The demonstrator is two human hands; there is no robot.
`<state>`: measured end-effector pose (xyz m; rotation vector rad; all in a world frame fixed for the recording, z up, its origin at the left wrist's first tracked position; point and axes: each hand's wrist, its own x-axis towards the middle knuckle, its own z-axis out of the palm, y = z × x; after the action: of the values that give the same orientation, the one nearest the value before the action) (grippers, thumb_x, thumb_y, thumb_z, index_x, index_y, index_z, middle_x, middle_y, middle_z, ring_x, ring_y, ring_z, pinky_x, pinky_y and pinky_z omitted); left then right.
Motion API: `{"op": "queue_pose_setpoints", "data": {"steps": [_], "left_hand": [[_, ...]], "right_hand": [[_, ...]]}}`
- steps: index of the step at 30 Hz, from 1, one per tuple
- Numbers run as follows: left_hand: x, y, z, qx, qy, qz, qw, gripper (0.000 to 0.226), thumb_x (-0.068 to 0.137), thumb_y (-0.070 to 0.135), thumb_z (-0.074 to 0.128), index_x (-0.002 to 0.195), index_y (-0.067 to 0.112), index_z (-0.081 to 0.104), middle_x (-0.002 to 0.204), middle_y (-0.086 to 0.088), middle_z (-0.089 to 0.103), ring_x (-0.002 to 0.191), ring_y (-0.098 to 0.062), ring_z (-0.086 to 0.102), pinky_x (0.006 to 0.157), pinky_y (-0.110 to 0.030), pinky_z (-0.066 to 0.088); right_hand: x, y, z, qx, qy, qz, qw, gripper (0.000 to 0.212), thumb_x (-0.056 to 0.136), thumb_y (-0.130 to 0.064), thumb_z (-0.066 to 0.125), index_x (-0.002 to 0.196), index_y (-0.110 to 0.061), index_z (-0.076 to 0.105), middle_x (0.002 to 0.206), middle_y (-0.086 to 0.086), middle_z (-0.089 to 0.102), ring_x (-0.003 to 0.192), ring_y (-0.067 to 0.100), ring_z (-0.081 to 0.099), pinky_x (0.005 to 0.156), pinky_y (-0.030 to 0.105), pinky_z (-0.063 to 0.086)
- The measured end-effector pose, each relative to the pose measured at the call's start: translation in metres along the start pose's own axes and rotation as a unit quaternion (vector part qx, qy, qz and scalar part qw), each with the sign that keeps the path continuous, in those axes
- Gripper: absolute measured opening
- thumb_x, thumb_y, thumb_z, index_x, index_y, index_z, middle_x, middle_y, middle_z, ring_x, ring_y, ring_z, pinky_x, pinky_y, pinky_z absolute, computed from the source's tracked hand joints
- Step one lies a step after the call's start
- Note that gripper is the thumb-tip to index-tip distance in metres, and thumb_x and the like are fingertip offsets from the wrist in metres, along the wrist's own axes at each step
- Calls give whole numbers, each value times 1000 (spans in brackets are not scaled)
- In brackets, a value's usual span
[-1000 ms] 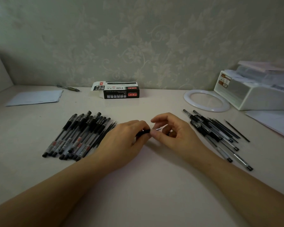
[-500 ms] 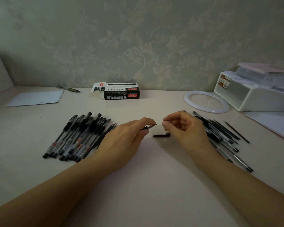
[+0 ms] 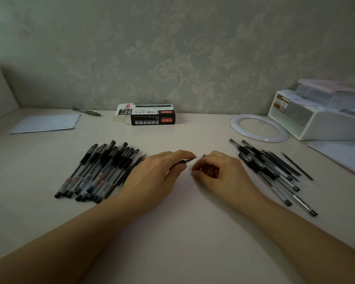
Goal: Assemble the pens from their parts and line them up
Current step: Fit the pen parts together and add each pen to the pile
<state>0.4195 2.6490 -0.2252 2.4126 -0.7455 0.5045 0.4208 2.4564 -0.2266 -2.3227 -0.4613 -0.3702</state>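
Cap gone from table [image 3: 182,232] — hands [image 3: 217,171] flanked by pen piles [image 3: 98,171].

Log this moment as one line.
left hand: grips pen | right hand: curled, contents hidden | done pens: left | parts: right

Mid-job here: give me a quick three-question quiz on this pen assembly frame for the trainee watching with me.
1. True or false: the left hand holds a pen whose tip points toward the right hand.
2. Multiple choice: the capped pens lie in a row
A. left of the left hand
B. inside the pen box
C. on the white ring
3. Fill in: the loose pen parts lie in a pile to the ____ of the right hand.

Key: 1 true; 2 A; 3 right.
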Motion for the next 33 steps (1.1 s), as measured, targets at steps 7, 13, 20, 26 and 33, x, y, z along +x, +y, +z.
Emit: {"op": "queue_pose_setpoints", "data": {"steps": [7,13,20,26,33], "left_hand": [[1,3,-2,-47,43,20,998,29,97,32,45,124,39,54,99,17,64,77,-4,60,67,-35,51],[2,6,-2,-71,57,54,994,32,97,24,49,127,34,54,98,16,64,82,-3,60,67,-28,51],[0,7,-2,-38,49,21,998,38,98,31,48,134,40,44,81,30,53,66,5,52,62,-23,45],[0,3,-4,57,57,-32,996,31,96,36,47,127,39,46,90,19,58,66,-4,52,55,-28,44],[-4,-6,-12,227,42,-164,959,32,92,48,50,117,28,53,105,7,46,77,-17,60,51,-27,43]], "right_hand": [[1,-11,-5,151,51,34,987,8,89,-32,68,89,-28,74,78,-8,71,68,6,63,64,18,48],[-3,-20,-3,318,4,92,944,11,89,-27,68,88,-25,79,81,-4,75,66,0,61,63,11,48],[2,-18,-6,418,32,132,898,16,95,-21,60,96,-16,75,95,5,76,78,14,66,69,21,52],[15,-3,-37,371,281,115,878,16,103,-21,47,90,-21,56,77,-8,73,68,5,65,60,15,50],[9,33,-51,-133,200,55,969,7,92,-24,65,86,-20,65,80,-7,64,66,9,58,63,27,49]]}}
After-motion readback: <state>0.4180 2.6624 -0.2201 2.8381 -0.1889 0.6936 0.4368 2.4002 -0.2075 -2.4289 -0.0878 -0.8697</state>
